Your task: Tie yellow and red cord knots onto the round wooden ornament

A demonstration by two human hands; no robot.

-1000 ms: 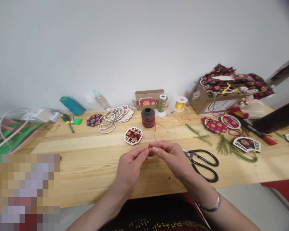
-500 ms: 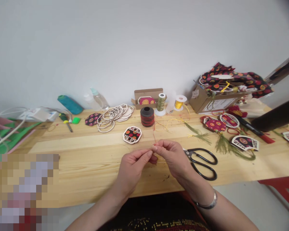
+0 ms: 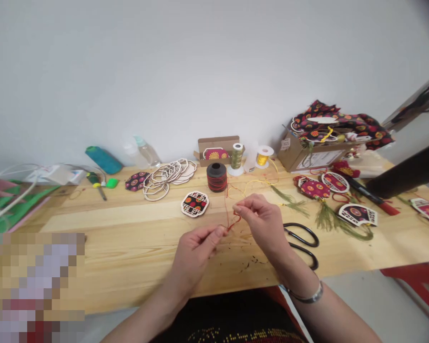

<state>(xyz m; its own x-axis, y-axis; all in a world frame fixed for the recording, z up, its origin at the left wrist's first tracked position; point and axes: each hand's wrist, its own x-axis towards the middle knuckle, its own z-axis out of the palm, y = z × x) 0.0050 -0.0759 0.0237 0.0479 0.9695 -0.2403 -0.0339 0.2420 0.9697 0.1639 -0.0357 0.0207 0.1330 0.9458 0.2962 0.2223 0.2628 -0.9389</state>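
Grip closed on red thread, left hand and right hand pinching, one pair of scissors

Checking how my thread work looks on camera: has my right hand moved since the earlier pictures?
Yes: the right hand has moved forward, away from my body, so its fingertips now sit closer to the dark thread spool standing on the table.

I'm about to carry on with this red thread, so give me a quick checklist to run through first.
Red thread pinched by left hand: ok.
Right hand holding the thread: cannot tell, its fingers hide the contact.
Thread clear of the yellow thread: cannot tell, they run close together near the spool.
Black-handled scissors beside right hand: ok.
Latticed wooden piece away from the thread: ok.
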